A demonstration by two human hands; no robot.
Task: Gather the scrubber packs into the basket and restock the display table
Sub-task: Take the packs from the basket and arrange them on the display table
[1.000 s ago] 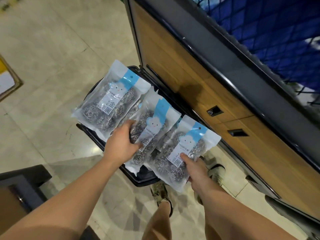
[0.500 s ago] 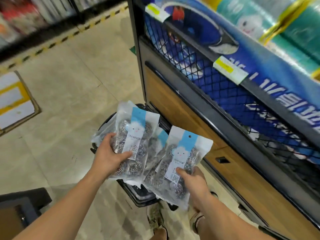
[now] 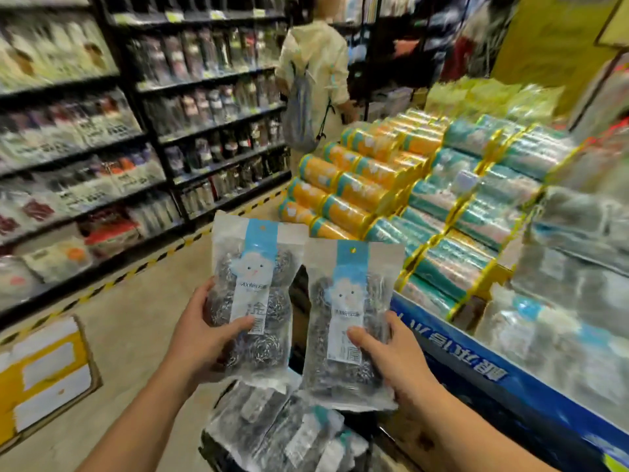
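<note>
My left hand [image 3: 200, 338] grips a clear scrubber pack [image 3: 253, 294] with a blue header strip and steel-wool balls inside, held upright. A second, matching scrubber pack [image 3: 350, 315] stands upright in my right hand [image 3: 394, 359], just to the right of the first. Both packs are raised at chest height beside the display table [image 3: 483, 373]. Below them, several more scrubber packs [image 3: 279, 427] lie piled in the dark basket [image 3: 218, 454], whose rim is mostly hidden.
The display table on the right carries rows of orange and teal rolls [image 3: 401, 185] and clear packs [image 3: 561, 301]. Dark store shelves [image 3: 102, 148] line the left. A person [image 3: 313, 83] with a backpack stands ahead. A yellow-and-white cardboard box [image 3: 44, 376] sits on the floor left.
Both hands have lifted their packs up from the basket to chest height. My view has tilted up from the floor and table base to the table top and aisle.
</note>
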